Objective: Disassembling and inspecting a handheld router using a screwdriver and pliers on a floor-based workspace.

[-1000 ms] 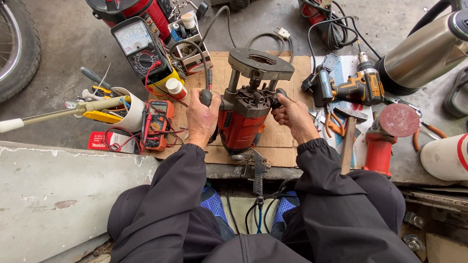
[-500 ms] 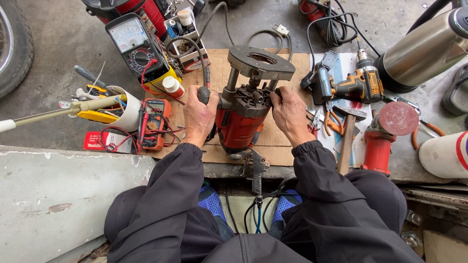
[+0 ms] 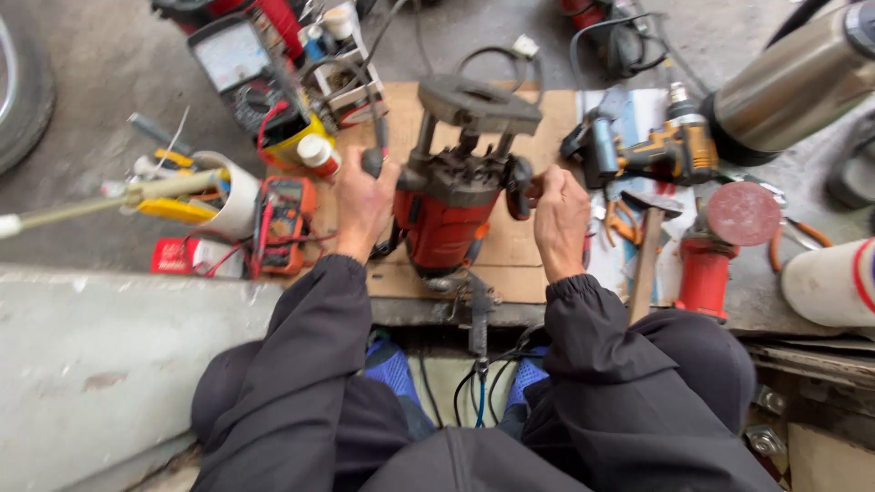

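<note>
Gripping red router (image 3: 453,214) between both hands — left hand (image 3: 362,202) fingers clenched on knob, right hand (image 3: 561,214) likewise (cardboard (image 3: 519,264) beneath).

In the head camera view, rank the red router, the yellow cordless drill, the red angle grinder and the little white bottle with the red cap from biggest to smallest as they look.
1. Red router, clearly largest, between the left hand and right hand.
2. Yellow cordless drill and red angle grinder: they look about alike, so no ranking between them.
3. White bottle, smallest.

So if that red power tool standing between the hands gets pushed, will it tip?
Probably. The red power tool stands tall on a narrow end, its wide grey base plate uppermost, so it looks top-heavy. The left hand and right hand steady its side handles. Likely heavy.
</note>
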